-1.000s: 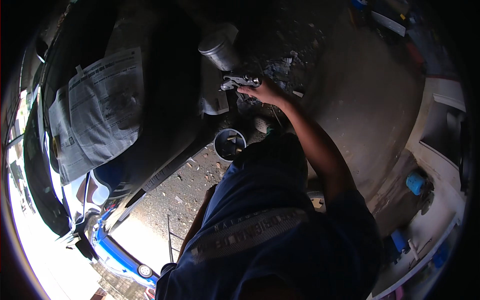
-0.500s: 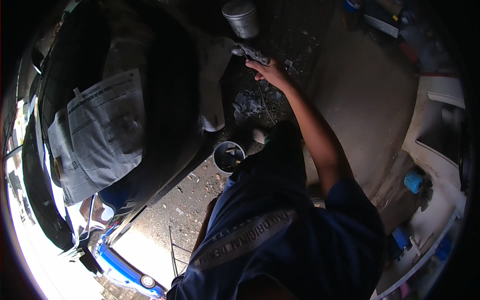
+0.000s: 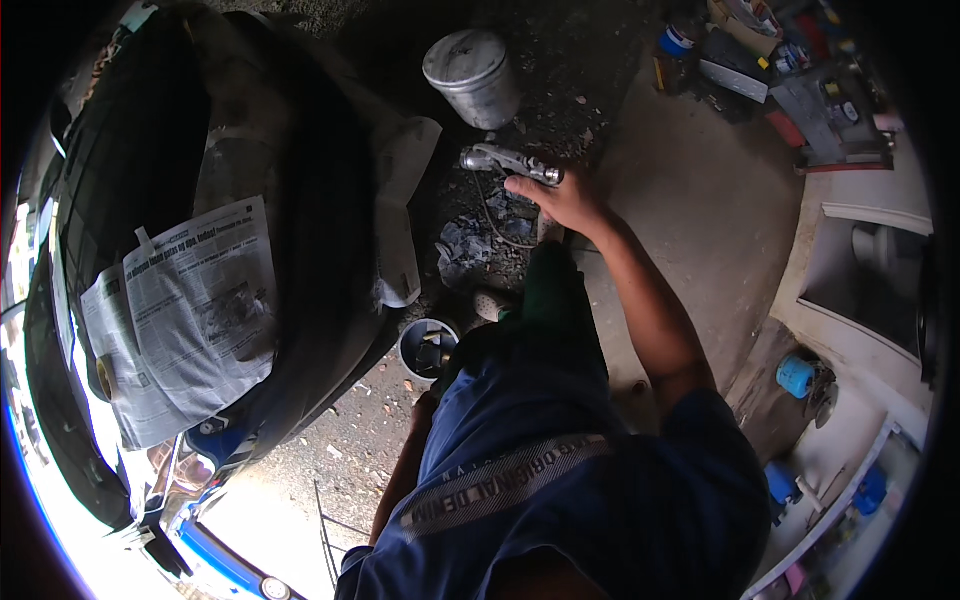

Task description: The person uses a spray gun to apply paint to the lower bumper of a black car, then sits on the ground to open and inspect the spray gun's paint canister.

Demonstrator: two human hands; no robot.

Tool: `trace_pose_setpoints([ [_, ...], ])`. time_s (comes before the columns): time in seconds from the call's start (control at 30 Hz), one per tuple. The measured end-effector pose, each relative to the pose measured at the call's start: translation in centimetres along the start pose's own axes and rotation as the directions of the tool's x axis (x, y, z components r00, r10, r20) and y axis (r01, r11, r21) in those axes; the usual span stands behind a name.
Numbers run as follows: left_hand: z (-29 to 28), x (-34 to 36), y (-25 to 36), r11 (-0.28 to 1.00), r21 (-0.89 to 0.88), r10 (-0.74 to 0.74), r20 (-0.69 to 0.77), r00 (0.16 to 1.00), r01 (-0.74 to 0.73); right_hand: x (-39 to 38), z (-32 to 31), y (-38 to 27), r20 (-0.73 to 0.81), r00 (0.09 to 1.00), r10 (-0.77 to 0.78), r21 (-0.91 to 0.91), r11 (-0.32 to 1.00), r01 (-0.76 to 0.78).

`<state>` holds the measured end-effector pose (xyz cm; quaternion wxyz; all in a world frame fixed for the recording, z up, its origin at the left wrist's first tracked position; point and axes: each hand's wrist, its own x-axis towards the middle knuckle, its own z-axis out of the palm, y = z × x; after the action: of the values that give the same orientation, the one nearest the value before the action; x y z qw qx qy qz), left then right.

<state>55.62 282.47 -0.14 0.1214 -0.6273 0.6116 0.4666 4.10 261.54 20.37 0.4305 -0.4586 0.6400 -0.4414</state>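
My right hand (image 3: 573,203) is stretched out ahead, its fingers wrapped round a metal spray gun (image 3: 508,162). A thin hose hangs from the gun toward the floor. On the left stands a dark car body (image 3: 330,200), partly covered by a sheet of newspaper (image 3: 200,310). More paper (image 3: 398,240) hangs at its edge, nearer the gun. The gun is apart from the car. My left hand (image 3: 426,404) hangs low beside my thigh, mostly hidden by my clothing, so its fingers do not show.
A lidded metal bucket (image 3: 472,85) stands beyond the gun. Near my feet is a grey pail (image 3: 428,348) with things inside. Crumpled scraps (image 3: 465,248) litter the dark floor. At the right are a blue container (image 3: 796,375) and a white wall frame (image 3: 870,270); boxes (image 3: 740,70) sit far right.
My right hand with the spray gun has come slightly nearer and to the right. The view has shifted, so more of the bucket and the far right clutter shows.
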Motion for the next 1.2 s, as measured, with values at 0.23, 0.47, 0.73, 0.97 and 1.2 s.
trace_pose_setpoints([
  [0.23, -1.2, 4.3, 8.0, 0.991, 0.119, -0.058, -0.045, 0.997, 0.063, 2.1, -3.0, 3.0, 0.032, 0.979, -0.203, -0.161, 0.965, 0.206],
  [0.47, -5.6, 15.5, 28.1, 0.88, 0.276, 0.47, -0.395, 0.79, -0.386, 11.2, -15.4, 5.6, 0.103, 0.984, 0.149, -0.131, 0.982, -0.135],
  [0.73, -30.5, 14.2, 48.8, 0.158, -0.88, -0.056, -0.461, 0.886, -0.448, 25.3, -29.2, 4.6, 0.025, 0.992, 0.124, -0.193, 0.974, -0.117],
  [0.97, -62.5, 3.3, 34.4, 0.746, 0.467, 0.485, -0.87, 0.094, 0.475, 32.0, -28.9, -0.7, 0.061, 0.996, 0.066, -0.244, 0.969, -0.049],
  [1.2, -69.3, 0.7, 30.0, 0.205, -0.278, -0.433, -0.886, 0.168, -0.938, 31.9, -28.3, -4.7, 0.278, 0.96, -0.016, -0.239, 0.967, 0.085],
])
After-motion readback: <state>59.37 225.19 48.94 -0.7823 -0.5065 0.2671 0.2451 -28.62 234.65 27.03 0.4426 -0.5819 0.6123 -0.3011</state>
